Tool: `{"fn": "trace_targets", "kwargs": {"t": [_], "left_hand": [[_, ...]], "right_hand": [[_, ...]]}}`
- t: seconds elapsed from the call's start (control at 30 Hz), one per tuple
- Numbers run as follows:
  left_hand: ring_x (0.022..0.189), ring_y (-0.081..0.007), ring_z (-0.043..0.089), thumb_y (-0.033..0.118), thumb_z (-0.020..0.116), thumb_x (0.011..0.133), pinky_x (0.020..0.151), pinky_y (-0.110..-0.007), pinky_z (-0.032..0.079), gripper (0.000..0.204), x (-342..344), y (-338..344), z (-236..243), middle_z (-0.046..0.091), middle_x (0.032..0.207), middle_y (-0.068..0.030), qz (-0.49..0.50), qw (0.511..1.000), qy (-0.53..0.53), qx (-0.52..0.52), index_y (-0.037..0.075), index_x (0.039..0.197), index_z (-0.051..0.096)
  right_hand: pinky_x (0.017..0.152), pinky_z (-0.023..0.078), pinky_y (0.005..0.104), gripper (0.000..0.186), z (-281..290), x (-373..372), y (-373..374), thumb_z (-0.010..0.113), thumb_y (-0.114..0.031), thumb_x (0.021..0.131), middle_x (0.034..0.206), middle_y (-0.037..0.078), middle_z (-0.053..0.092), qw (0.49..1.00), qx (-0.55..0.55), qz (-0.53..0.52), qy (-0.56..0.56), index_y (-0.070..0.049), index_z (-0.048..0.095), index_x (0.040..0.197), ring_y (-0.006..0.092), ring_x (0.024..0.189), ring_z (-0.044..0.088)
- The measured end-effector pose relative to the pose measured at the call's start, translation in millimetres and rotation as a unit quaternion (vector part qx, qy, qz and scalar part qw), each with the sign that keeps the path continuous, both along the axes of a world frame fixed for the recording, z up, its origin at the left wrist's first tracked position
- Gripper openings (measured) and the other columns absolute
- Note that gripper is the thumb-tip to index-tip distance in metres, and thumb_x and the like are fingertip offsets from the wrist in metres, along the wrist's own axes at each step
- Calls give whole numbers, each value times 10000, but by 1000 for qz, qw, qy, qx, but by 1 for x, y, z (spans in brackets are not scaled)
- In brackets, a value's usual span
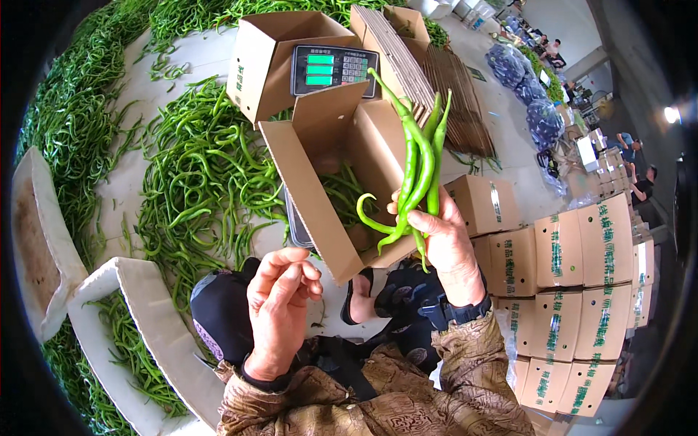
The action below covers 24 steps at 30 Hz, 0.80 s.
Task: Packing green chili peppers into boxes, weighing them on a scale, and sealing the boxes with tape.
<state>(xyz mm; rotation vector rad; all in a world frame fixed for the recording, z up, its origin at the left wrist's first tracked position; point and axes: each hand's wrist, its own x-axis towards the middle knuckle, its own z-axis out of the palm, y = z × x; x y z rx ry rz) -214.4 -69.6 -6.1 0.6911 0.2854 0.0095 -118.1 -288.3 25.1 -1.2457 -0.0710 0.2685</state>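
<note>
My right hand [446, 245] is closed around a small bunch of long green chili peppers [414, 174], held above the right side of an open cardboard box [302, 192]. Most of the peppers point upward, while one curls out to the left. My left hand [282, 305] is raised at the box's near left corner, its fingers curled in toward the thumb, and nothing shows in them. Inside the box lie more green chili peppers [349, 196]. Behind the box's raised flap stands a digital scale display [334, 69] with lit green panels.
A big heap of chili peppers [196, 174] covers the floor at left. White foam boxes [109, 291] stand at lower left. Flattened cardboard [458, 102] leans beyond the box, beside another open carton [254, 73]. Taped cartons [560, 312] are stacked at right. People are in the far right background.
</note>
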Motion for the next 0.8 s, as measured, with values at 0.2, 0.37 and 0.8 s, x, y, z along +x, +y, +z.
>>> {"fn": "trace_targets", "kwargs": {"t": [0.2,0.37,0.8], "left_hand": [[862,-133,607,109,550,943,743,-252,487,212,0,-5,1,650,974,-62,-48,998,21,47,35,1140,573],[905,-126,613,105,571,937,780,-257,485,230,-2,-13,-8,658,1017,-47,-78,995,1,61,39,1157,577],[1094,-183,542,143,609,921,895,-333,457,402,4,-20,-18,571,1197,-107,-54,994,-4,91,24,1285,484]], "right_hand": [[848,478,293,387,-2,-8,13,695,-72,823,1048,69,624,920,-359,-62,-146,-29,516,1164,150,950,596],[777,483,412,270,-22,-19,25,590,-5,835,1003,194,558,794,-480,-105,-358,-6,502,1090,378,894,582],[795,443,394,308,-32,-21,25,620,-22,766,1018,92,576,605,-621,-131,-482,-53,561,1066,267,937,583]]}}
